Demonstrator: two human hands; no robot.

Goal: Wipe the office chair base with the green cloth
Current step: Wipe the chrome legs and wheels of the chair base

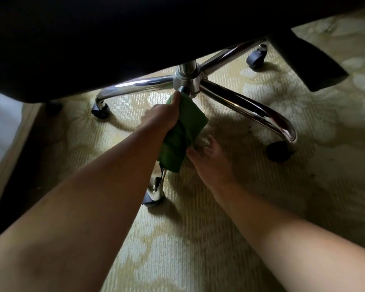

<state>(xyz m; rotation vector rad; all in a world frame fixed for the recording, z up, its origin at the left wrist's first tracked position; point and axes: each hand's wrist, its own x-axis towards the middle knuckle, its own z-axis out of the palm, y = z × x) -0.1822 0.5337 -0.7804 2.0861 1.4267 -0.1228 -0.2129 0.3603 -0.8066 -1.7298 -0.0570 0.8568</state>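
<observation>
Surroundings: floor covering and overhead parts.
A pale yellow-green carpet [198, 239] with a large, light floral pattern fills the lower and right areas of the frame. A black seat underside [93, 39] spans the top. A black bar [308, 60] slants down at upper right. A white surface [0, 127] occupies the left edge.

Both bare forearms reach forward, the left grip [164, 116] curled round the green cloth [177, 142], the right grip [209, 159] spread loose, palm down.
</observation>
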